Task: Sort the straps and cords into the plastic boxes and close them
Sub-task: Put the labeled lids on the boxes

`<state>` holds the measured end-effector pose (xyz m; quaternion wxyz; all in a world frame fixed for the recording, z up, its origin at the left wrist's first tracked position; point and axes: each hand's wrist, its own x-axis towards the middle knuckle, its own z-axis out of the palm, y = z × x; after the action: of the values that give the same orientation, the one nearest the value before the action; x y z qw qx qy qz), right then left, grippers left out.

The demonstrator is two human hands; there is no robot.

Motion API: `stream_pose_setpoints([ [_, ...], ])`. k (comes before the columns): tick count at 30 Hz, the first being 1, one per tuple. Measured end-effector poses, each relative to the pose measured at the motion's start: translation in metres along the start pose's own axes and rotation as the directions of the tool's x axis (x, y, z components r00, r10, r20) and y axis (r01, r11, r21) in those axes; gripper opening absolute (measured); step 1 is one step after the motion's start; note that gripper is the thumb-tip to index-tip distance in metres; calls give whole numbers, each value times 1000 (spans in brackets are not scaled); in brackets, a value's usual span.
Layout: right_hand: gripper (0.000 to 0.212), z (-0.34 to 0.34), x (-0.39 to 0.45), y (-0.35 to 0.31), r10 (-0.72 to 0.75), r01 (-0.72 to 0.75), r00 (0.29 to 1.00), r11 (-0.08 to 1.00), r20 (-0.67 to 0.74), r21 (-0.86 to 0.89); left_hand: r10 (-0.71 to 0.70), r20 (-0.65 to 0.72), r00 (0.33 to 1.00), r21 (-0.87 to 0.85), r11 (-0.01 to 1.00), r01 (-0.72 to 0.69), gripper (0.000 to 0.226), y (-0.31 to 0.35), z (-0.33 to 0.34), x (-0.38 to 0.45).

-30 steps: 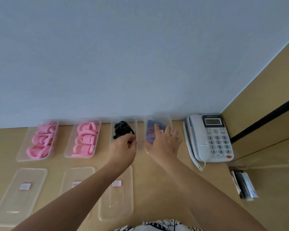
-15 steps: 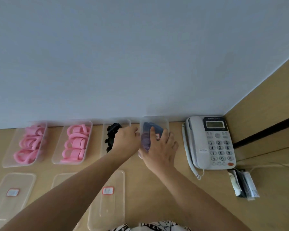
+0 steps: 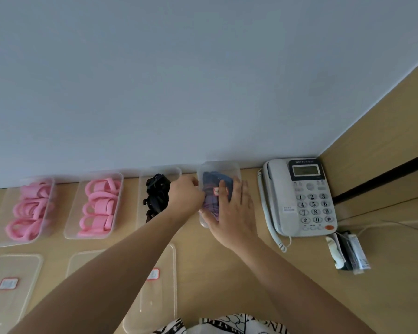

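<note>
Right hand: fingers spread flat on the lidded fourth box holding dark cords, by the wall. Left hand: curled at that box's left edge; grip unclear. Black straps and two boxes of pink straps sit leftward; loose lids in front.

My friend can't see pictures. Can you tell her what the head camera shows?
Two hands press a clear lid onto the rightmost box of dark straps: left hand at its edge, right hand flat on top. Three open boxes, two pink, one black, lie left, lids in front; a phone sits right.
</note>
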<state>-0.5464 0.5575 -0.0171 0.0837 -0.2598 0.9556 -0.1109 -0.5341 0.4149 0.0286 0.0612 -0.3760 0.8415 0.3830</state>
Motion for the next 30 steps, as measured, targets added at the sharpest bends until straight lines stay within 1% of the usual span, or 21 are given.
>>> stream_pose_setpoints([
  [1, 100, 1, 0, 1, -8, 8, 1000, 1000, 12, -12, -8, 0, 1000, -16, 1000, 8, 4, 0, 0, 0],
  [2, 102, 2, 0, 2, -17, 17, 1000, 1000, 19, -22, -21, 8, 1000, -42, 999, 22, 9, 0, -1, 0],
  [3, 101, 3, 0, 2, -25, 26, 999, 999, 24, -32, -33, 19, 999, -67, 997, 34, 13, 0, -2, 0],
  [6, 91, 5, 1, 1, -36, 37, 999, 997, 19, -61, -46, 34, 998, -93, 994, 49, 12, -3, -3, 3],
  [11, 89, 7, 1, 0, -20, 20, 1000, 995, 2, -101, 16, 32, 999, 4, 1000, -16, 12, -5, 0, 8],
  [14, 89, 8, 1, 0, -14, 13, 1000, 995, -14, -97, 43, 35, 998, 26, 999, -44, 14, -9, 1, 11],
  [16, 90, 8, 0, -1, -10, 8, 1000, 995, -17, -101, 53, 40, 998, 27, 998, -54, 22, -12, 2, 12],
  [17, 89, 8, 0, -1, -7, 5, 1000, 995, -16, -100, 61, 40, 997, 12, 998, -62, 33, -12, 3, 12],
  [18, 89, 7, 1, -1, -2, 1, 1000, 995, -13, -98, 92, 38, 995, 9, 996, -93, 47, -12, 4, 11],
  [20, 88, 5, 1, -3, 5, -5, 1000, 995, -6, -99, 253, 53, 966, 107, 960, -257, 74, -11, 4, 10],
  [21, 88, 5, 1, -4, 4, -4, 1000, 994, 0, -105, 344, 81, 935, 170, 920, -353, 82, -11, 5, 10],
  [22, 90, 5, 1, -5, 0, 1, 1000, 994, 5, -112, 407, 122, 905, 219, 879, -424, 85, -11, 4, 11],
  [24, 92, 7, 2, -6, -6, 7, 1000, 993, 8, -118, 438, 219, 872, 290, 824, -486, 84, -12, 1, 17],
  [26, 93, 9, 1, -7, -12, 12, 1000, 993, 1, -116, 418, 278, 865, 344, 797, -496, 80, -15, -2, 22],
  [30, 103, 9, 1, -7, -26, 24, 999, 995, -22, -102, 419, 317, 851, 413, 746, -522, 74, -16, -3, 25],
])
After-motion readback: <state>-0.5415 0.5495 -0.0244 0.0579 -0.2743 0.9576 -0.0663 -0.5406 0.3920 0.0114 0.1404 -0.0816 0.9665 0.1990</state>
